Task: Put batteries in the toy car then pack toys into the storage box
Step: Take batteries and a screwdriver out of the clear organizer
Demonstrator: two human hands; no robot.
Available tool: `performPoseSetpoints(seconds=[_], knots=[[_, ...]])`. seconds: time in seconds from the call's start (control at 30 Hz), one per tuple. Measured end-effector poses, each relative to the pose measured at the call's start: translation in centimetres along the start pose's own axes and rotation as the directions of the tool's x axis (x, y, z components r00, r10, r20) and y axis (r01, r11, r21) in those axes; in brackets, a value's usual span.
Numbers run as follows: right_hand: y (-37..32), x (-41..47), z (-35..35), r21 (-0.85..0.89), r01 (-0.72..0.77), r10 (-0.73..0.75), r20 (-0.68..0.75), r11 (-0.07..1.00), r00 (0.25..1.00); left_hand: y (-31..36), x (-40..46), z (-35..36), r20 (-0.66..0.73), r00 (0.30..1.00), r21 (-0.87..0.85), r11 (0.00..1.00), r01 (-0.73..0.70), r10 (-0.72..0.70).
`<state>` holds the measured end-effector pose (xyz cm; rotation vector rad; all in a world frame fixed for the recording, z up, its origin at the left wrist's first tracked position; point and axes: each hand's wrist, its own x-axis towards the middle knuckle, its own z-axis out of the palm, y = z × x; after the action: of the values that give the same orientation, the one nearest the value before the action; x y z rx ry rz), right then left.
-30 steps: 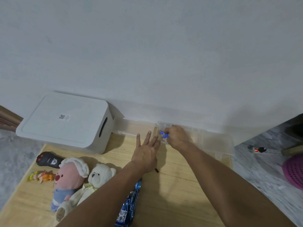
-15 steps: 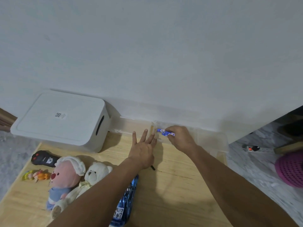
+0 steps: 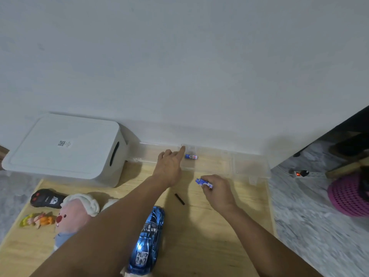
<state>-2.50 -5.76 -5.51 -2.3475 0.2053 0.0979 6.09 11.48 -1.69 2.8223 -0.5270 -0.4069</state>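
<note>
Pinched a battery [image 3: 203, 182] between the thumb and fingertips of the right hand [image 3: 217, 190], just above the table [image 3: 219, 246] and near the front wall of the clear tray [image 3: 249, 166]; likely held that way to be carried to the car. Reached with the left hand [image 3: 169, 166] into the tray, index finger stretched out and the other fingers loosely curled, gripping nothing; fingertip just beside the second battery [image 3: 191, 156], which lay flat on the tray floor, probably next to be picked up.

Lay lengthwise near the table's front edge, the blue car [image 3: 147, 240], partly hidden by the left forearm; could not tell whether its battery bay was open. Lay between the two hands a small black piece [image 3: 179, 198], possibly the bay cover, too small to be sure.

Stood at the back left, against the wall, the white box [image 3: 65, 150], lid on, so not ready for packing. Waited left of the car, unpacked: a black remote [image 3: 47, 198], a pink plush [image 3: 77, 212] and a small doll [image 3: 38, 220]. Stood between hand and toys nothing but the left forearm itself, crossing over the plush and car.
</note>
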Motion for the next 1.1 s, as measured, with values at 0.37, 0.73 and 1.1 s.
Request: performPoseSetpoints(seconds=[0.37,0.73,1.1], knots=[[0.7,-1.1,2.3,-0.05,-0.03,0.024,-0.101,0.998,0.995,-1.2,2.3,0.5,-0.068,0.993,0.193,0.978,-0.083,0.098],[0.9,-0.8,1.8,-0.252,0.052,-0.106,-0.205,0.966,0.973,-1.8,2.6,0.7,-0.076,0.991,0.111,0.989,-0.098,0.106],[-4.5,7.2,0.4,-0.357,0.03,-0.013,0.05,0.934,0.999,-1.9,2.5,0.4,-0.029,0.995,0.109,0.99,-0.088,0.092]])
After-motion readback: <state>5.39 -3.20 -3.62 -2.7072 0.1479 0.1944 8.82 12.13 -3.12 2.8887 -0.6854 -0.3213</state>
